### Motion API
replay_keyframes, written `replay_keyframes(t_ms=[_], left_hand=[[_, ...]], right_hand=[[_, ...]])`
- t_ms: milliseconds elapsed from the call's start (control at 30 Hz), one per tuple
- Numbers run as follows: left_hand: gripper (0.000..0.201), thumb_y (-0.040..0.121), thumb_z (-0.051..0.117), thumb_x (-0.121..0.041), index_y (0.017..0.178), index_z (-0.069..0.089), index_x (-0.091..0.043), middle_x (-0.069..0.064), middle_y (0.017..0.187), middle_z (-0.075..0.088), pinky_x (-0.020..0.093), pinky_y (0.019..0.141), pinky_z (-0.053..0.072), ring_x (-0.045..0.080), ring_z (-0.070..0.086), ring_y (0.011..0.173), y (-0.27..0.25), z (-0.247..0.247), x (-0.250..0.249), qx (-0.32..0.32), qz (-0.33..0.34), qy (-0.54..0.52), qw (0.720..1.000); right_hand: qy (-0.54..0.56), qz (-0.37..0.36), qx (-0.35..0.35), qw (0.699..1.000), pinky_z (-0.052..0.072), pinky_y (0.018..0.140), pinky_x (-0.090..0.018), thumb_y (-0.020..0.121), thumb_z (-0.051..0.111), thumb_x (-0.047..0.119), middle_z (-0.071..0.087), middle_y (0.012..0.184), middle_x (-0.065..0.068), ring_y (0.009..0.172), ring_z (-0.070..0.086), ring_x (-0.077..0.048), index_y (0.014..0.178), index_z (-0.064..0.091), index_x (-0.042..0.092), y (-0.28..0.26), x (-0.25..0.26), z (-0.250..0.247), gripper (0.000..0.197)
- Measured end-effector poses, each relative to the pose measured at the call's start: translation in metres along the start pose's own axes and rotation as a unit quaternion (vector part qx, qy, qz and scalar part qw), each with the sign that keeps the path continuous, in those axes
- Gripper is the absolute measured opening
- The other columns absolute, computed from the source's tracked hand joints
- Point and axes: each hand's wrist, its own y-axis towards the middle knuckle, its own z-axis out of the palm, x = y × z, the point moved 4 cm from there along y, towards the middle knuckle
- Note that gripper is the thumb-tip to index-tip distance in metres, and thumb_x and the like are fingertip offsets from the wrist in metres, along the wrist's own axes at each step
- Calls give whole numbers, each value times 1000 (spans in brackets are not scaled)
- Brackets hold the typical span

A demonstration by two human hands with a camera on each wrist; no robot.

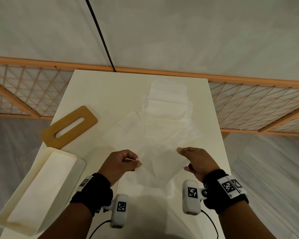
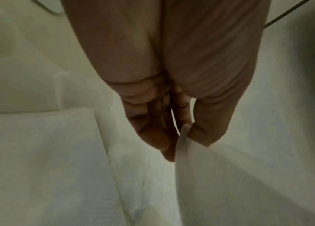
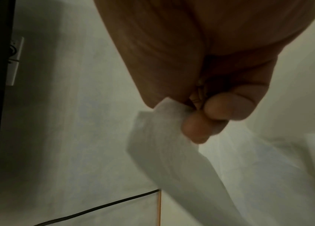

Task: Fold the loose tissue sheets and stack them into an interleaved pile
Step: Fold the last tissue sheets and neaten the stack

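Both hands, left (image 1: 122, 163) & right (image 1: 194, 161), pinch one sheet (image 1: 160, 163) above desk (image 1: 97, 94); few folded in pile (image 1: 168, 104), loose sheets (image 1: 128, 128) left.

black wristbands (image 1: 93, 192) carry white camera pods (image 1: 119, 210) with square black-and-white markers and dark cables.

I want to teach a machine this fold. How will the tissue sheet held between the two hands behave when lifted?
Probably very floppy: the tissue sheet sags and creases between the left hand and the right hand. Likely very light, since a fingertip pinch at each corner carries it. It looks thin, nearly see-through, so a hard pull could tear it.
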Motion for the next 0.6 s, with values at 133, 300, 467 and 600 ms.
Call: replay_keyframes(t_ms=[133,300,467,600], left_hand=[[11,85,75,-10,80,65,-10,13,88,68,35,75,51,29,64,83,2,-1,6,-29,-75,-161,984],[2,87,66,-2,87,67,-3,19,95,69,38,75,56,29,67,81,-2,-2,7,-20,-98,-242,965],[38,73,87,-13,86,57,4,30,104,66,50,86,46,37,59,92,-2,-9,10,-4,-94,-187,978],[31,76,82,-3,75,52,-12,16,77,61,25,55,50,23,61,64,0,-24,9,-41,-82,-123,988]], right_hand=[[-26,19,38,999,55,63,-31,96,66,38,71,88,-14,72,65,-23,95,72,3,-3,-2,4,36],[63,37,171,982,49,96,-47,94,52,66,71,120,-10,106,67,-35,130,65,11,-11,-9,23,67],[67,-20,245,967,58,86,-41,88,74,31,69,125,-19,112,68,-34,132,62,3,-16,-6,36,54],[18,-51,180,982,58,85,-38,85,74,5,73,113,-20,105,71,-36,116,68,-4,-4,-3,26,33]])
